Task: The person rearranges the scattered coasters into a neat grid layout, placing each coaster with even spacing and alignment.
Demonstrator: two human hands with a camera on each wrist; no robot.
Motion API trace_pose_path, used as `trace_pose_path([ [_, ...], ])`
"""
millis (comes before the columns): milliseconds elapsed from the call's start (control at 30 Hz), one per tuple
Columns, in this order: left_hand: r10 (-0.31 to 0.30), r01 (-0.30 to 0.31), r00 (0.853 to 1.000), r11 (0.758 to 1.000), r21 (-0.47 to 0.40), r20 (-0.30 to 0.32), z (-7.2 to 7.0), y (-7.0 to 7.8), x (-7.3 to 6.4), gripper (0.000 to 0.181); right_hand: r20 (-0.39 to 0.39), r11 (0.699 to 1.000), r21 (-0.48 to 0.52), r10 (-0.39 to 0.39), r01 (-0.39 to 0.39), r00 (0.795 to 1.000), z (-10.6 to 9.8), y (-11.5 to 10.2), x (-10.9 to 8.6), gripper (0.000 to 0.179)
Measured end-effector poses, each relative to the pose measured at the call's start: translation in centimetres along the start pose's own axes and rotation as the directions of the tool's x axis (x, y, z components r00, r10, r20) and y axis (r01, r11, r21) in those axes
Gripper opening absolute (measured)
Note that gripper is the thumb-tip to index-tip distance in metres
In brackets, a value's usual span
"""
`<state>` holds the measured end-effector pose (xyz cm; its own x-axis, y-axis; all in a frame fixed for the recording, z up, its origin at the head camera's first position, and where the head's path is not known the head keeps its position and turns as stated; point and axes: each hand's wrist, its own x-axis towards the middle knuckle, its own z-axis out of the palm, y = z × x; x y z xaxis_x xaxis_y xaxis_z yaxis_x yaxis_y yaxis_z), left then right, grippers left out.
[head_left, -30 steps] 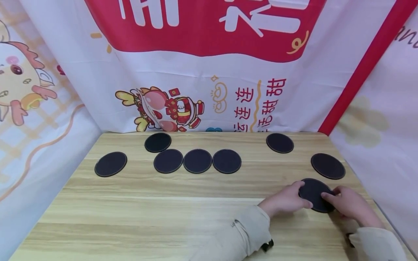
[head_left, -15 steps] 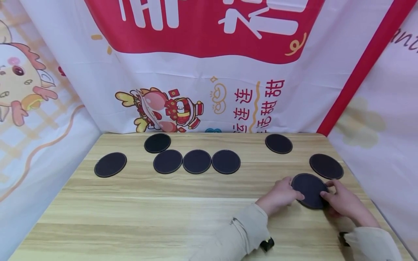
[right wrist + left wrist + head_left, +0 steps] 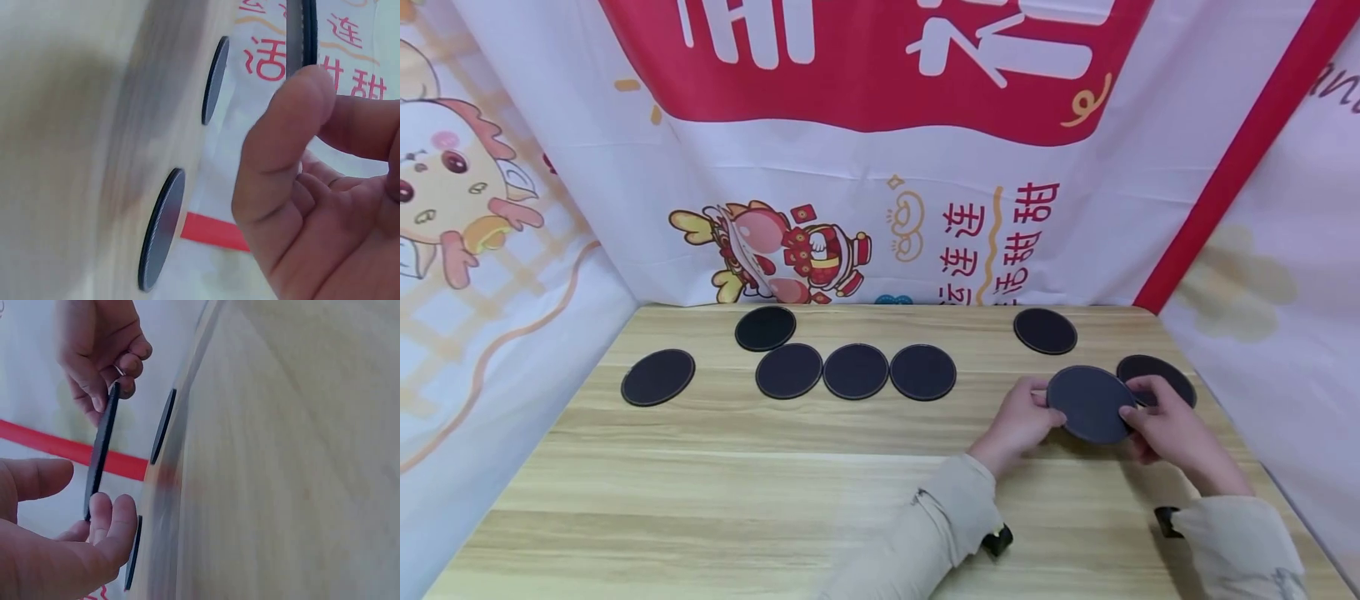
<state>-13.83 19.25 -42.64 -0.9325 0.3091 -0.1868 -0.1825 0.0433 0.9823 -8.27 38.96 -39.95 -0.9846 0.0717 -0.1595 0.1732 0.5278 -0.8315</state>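
Both hands hold a round dark coaster (image 3: pixel 1088 405) above the right part of the wooden table, one at each side of it. The left hand (image 3: pixel 1019 419) has its edge between thumb and fingers. Across from it, the right hand (image 3: pixel 1167 425) pinches the other edge, thumb on the upper face. In the left wrist view the lifted coaster (image 3: pixel 102 450) appears edge-on, apart from the tabletop. Its stitched rim (image 3: pixel 308 31) shows in the right wrist view. Behind the right hand lies another coaster (image 3: pixel 1176 382), partly covered by the fingers.
One coaster (image 3: pixel 1045 331) lies at the back right. Left of centre, a row of three coasters (image 3: pixel 856 372) touches side to side, with a coaster (image 3: pixel 765 327) behind its left end. Another coaster (image 3: pixel 658 377) lies far left. Printed cloth (image 3: pixel 820 158) walls the table (image 3: pixel 700 500).
The held coaster has risen off the table and moved back and to the left, both hands travelling with it. The other coasters have stayed where they were.
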Motion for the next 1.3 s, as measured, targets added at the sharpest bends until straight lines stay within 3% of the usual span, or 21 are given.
trace_pose_path([
  [200,0.054,-0.054,0.997,0.998,-0.007,-0.063,-1.5,0.3,0.6,0.032,0.025,0.999,0.045,-0.004,0.003,1.000,0.7,-1.4,1.1,0.043],
  [367,0.106,-0.107,0.990,0.994,-0.012,-0.089,-2.8,0.2,1.4,0.033,0.041,0.996,0.090,-0.006,0.002,0.999,1.2,-2.6,2.3,0.045],
  [600,0.131,-0.135,0.990,0.985,-0.105,-0.050,-4.7,0.1,2.5,0.044,0.029,0.991,0.129,-0.033,0.029,0.999,2.3,-3.9,3.9,0.047],
  [767,0.112,-0.110,0.994,0.990,-0.092,0.009,-5.7,0.1,3.0,0.060,0.005,0.982,0.184,-0.032,0.031,0.999,3.2,-3.9,4.9,0.050],
  [933,0.043,-0.037,0.997,0.993,-0.113,0.060,-6.3,0.1,3.3,0.070,0.001,0.970,0.240,-0.029,0.028,1.000,4.3,-3.4,5.8,0.051],
  [1167,-0.027,0.037,0.993,0.996,-0.084,0.113,-7.7,-0.2,3.9,0.083,0.086,0.937,0.349,-0.015,-0.016,0.996,5.8,-3.2,6.9,0.053],
  [1300,-0.063,0.071,0.992,0.994,-0.079,0.106,-8.3,-0.5,3.9,0.085,0.129,0.933,0.356,0.006,-0.052,0.992,6.5,-3.6,7.2,0.058],
])
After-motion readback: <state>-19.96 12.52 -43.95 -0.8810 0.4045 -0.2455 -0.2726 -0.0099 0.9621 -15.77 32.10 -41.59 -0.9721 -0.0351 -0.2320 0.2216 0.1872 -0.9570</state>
